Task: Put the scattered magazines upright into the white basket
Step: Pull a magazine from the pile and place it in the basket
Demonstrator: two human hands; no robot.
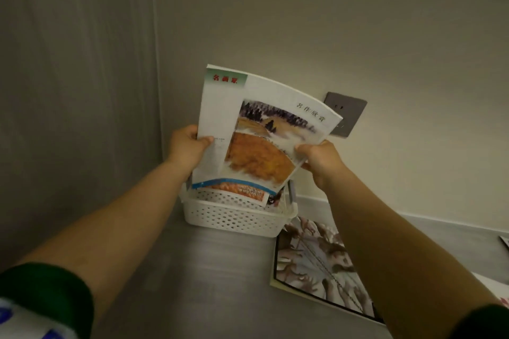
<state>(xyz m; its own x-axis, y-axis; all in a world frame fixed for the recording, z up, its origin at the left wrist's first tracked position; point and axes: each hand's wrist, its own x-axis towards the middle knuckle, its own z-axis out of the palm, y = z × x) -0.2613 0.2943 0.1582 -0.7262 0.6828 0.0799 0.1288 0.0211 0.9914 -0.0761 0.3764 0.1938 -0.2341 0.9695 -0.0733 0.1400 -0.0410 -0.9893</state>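
A white perforated basket stands on the grey surface in the corner by the wall. Both hands hold a white magazine with a landscape painting on its cover upright over the basket, its lower edge inside. My left hand grips its left edge and my right hand grips its right edge. In front of it, another magazine with a blue and orange cover sits in the basket. A magazine with a picture of many hands lies flat to the right of the basket.
A grey wall socket sits behind the held magazine. Walls close in on the left and behind the basket. Edges of more printed matter show at the far right of the grey surface.
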